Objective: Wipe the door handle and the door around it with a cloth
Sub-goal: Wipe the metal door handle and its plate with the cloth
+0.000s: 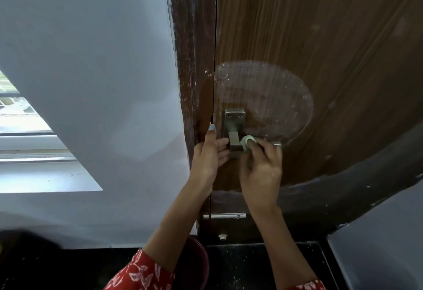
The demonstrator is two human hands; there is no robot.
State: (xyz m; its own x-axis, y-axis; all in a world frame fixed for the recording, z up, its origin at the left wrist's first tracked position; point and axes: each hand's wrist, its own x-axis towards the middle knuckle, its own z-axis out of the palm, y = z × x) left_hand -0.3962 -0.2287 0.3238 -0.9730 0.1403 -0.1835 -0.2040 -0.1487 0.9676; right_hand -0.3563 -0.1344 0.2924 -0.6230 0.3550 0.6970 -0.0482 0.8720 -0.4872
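Observation:
A brown wood-grain door [320, 38] carries a metal lever handle [235, 138] on a rectangular plate with two screws. A pale, rounded wipe mark lies on the door above and to the right of the handle. My right hand [261, 173] presses a small light-green cloth [248, 143] against the lever, covering most of its length; only the lever's tip shows past my fingers. My left hand [208, 154] rests on the door's edge just left of the handle, fingers touching the handle's base, thumb pointing up.
A dark, paint-flecked door frame [194, 61] runs down left of the door, with a grey wall [91, 61] beyond it and a window [23, 118] at far left. A dark pink bucket [196, 264] stands on the black floor below. A floor bolt [223, 236] sits at the door's bottom.

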